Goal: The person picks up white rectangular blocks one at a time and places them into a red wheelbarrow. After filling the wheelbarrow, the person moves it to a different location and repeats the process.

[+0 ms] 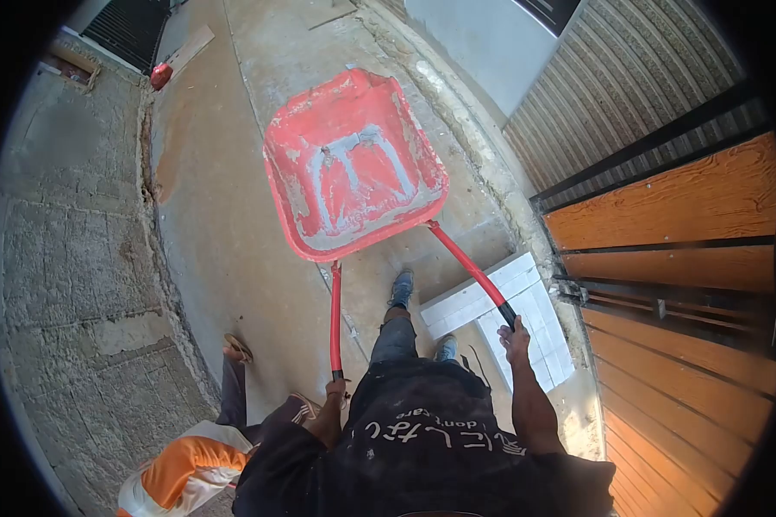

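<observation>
A red wheelbarrow [353,164] is in front of me, its tray streaked with grey cement residue and bare of any load. Two red handles with black grips run back from it toward my body. My left hand [334,398] is closed round the left grip, partly hidden by my dark sleeve. On the right grip, my right hand [515,339] is wrapped with the arm stretched forward. My blue shoes show below the tray, one ahead of the other.
Pale grey blocks [535,319] are stacked at my right, beside an orange slatted gate [672,207]. At my left is another person in an orange and white shirt [190,470]. A rough grey wall [86,267] borders the concrete path, with a red object [160,76] farther ahead.
</observation>
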`<state>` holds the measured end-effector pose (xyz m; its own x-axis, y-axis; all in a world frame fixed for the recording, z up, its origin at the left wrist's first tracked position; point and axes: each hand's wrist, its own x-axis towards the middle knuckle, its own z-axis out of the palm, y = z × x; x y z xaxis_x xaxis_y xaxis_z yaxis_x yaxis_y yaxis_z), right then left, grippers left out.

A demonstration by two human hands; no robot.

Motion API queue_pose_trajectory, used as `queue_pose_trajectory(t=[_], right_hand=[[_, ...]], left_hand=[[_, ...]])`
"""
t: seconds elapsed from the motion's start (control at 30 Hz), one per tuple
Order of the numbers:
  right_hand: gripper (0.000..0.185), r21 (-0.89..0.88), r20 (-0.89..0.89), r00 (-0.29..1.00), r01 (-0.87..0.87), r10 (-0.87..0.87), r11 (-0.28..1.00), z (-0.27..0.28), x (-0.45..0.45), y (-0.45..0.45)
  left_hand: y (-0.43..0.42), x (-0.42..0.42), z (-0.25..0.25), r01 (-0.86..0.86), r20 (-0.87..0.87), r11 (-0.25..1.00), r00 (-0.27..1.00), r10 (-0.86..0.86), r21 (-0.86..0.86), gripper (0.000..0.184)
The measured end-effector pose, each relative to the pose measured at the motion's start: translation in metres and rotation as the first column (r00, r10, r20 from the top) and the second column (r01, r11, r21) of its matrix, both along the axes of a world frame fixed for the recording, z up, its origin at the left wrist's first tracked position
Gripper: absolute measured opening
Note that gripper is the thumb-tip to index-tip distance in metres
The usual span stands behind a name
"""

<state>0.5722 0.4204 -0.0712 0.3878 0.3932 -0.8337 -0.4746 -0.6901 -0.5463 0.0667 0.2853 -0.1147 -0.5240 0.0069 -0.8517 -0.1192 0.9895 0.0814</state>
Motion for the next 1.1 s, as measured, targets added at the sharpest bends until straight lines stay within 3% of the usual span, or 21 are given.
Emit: queue_pose_trajectory(t=[0.17,0.23,0.4,0.47,0.53,0.63,0.77,0.83,1.0,1.03,1.1], right_hand=[[0.042,0.098,0.047,0.999,0.017,-0.022,0.995,0.002,-0.027,0.120],[0.043,0.111,0.055,0.997,0.044,-0.051,0.993,0.002,-0.031,0.160],[0.055,0.158,0.099,0.992,0.059,-0.075,0.986,-0.002,-0.041,0.206],[0.059,0.164,0.137,0.990,-0.057,0.035,0.985,0.018,-0.045,0.210],[0.059,0.088,0.257,0.936,-0.271,0.241,0.959,0.014,-0.048,0.196],[0.056,-0.108,0.431,0.656,-0.645,0.620,0.757,0.008,-0.053,0.148],[0.052,-0.302,0.418,0.476,-0.731,0.774,0.612,-0.015,-0.058,0.044],[0.051,-0.347,0.229,0.575,-0.706,0.786,0.617,-0.009,-0.065,-0.005],[0.051,-0.515,0.097,0.595,-0.656,0.798,0.552,-0.023,-0.043,-0.114],[0.051,-0.535,0.074,0.589,-0.658,0.804,0.531,-0.023,-0.025,-0.113],[0.050,-0.516,0.125,0.584,-0.652,0.802,0.555,-0.035,-0.006,-0.119]], left_hand=[[0.117,-0.015,0.007,0.025,0.292,1.000,0.956,-0.019,-0.016,0.014],[0.159,-0.003,0.018,0.081,0.179,0.996,0.981,-0.075,-0.023,0.018],[0.226,0.004,0.010,0.202,0.134,0.979,0.971,-0.199,-0.015,0.023],[0.239,0.005,0.006,0.263,0.154,0.965,0.954,-0.256,-0.027,0.024],[0.242,-0.005,-0.003,0.272,0.206,0.962,0.942,-0.264,-0.012,0.023],[0.246,-0.002,-0.008,0.466,0.158,0.881,0.878,-0.451,-0.077,0.022],[0.243,-0.023,-0.048,0.655,0.327,0.753,0.699,-0.636,0.064,0.023],[0.246,-0.025,-0.034,0.626,0.328,0.779,0.734,-0.595,0.014,0.021],[0.256,-0.002,-0.007,0.540,0.312,0.835,0.816,-0.487,-0.106,0.017],[0.249,0.003,-0.019,0.404,0.306,0.914,0.876,-0.373,-0.043,0.017],[0.246,0.009,-0.019,0.380,0.278,0.925,0.892,-0.357,-0.029,0.019]])
